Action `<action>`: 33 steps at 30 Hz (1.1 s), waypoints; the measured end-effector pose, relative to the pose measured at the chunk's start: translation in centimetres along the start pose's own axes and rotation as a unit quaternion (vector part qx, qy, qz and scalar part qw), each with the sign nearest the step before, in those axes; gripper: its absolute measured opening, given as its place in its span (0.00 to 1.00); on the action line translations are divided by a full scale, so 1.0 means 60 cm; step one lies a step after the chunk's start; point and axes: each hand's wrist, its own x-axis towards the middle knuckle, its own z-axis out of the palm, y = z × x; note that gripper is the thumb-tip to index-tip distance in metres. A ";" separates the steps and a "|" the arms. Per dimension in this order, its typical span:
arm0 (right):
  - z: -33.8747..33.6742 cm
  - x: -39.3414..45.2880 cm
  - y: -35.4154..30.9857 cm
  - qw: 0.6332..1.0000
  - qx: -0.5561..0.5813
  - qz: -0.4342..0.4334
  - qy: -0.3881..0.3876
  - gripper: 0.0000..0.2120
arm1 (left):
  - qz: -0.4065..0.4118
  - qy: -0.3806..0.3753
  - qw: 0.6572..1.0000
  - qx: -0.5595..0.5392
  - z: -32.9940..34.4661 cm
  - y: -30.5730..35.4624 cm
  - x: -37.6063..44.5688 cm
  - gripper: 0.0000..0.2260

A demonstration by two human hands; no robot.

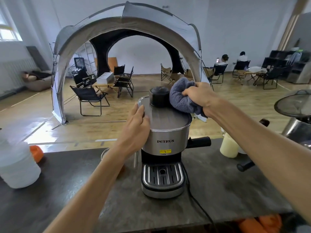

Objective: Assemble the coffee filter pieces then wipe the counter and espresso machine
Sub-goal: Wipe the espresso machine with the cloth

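I'm on the wiping stage: my right hand (200,96) grips the cloth (182,96) atop the espresso machine (165,140), beside its black cap (159,96). My left hand (137,125) lies flat against the machine's top left edge, steadying it. Its front looks unwiped, I judge.

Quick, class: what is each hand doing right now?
Left hand: open, resting flat on the left of the machine top.
Right hand: fingers gripping the cloth on the machine top.

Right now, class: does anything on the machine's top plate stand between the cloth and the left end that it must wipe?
Yes. The black round cap stands on the espresso machine top, directly left of the cloth gripped by the right hand. The left hand also rests on the left edge.
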 end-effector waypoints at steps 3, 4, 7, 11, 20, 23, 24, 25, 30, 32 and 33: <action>0.007 0.015 -0.001 0.999 0.011 0.022 0.021 0.06 | -0.012 -0.001 1.000 0.007 0.000 0.002 -0.001 0.24; 0.007 0.019 -0.001 0.999 0.015 0.030 0.027 0.05 | -0.009 -0.001 1.000 0.006 0.001 0.001 -0.002 0.24; 0.007 0.032 0.000 0.999 0.006 0.039 0.036 0.05 | 0.004 -0.004 1.000 -0.003 0.001 0.000 -0.003 0.24; 0.013 0.042 0.011 0.997 -0.055 -0.003 0.054 0.10 | -0.004 0.004 1.000 -0.007 0.001 0.006 -0.007 0.24; -0.022 -0.070 0.008 0.973 -0.198 -0.114 -0.031 0.03 | 0.007 0.001 1.000 0.022 -0.005 0.026 -0.018 0.20; -0.019 -0.117 -0.001 0.967 -0.214 -0.127 -0.052 0.08 | 0.017 -0.008 1.000 0.007 -0.005 0.030 -0.022 0.13; -0.016 -0.130 -0.004 0.967 -0.212 -0.129 -0.055 0.10 | 0.013 -0.010 1.000 0.000 -0.005 0.027 -0.019 0.11; -0.012 -0.144 -0.008 0.967 -0.211 -0.130 -0.058 0.11 | 0.012 -0.009 1.000 0.001 -0.005 0.028 -0.019 0.11; 0.013 -0.193 -0.026 0.993 -0.034 -0.089 -0.074 0.10 | 0.117 0.015 0.988 -0.103 -0.031 0.066 -0.078 0.22; 0.030 -0.202 -0.032 0.983 0.138 -0.014 -0.121 0.15 | 0.178 -0.012 0.975 -0.133 -0.041 0.094 -0.101 0.27; 0.036 -0.207 -0.035 0.970 0.198 0.018 -0.137 0.20 | 0.197 -0.004 0.975 -0.103 -0.046 0.099 -0.104 0.29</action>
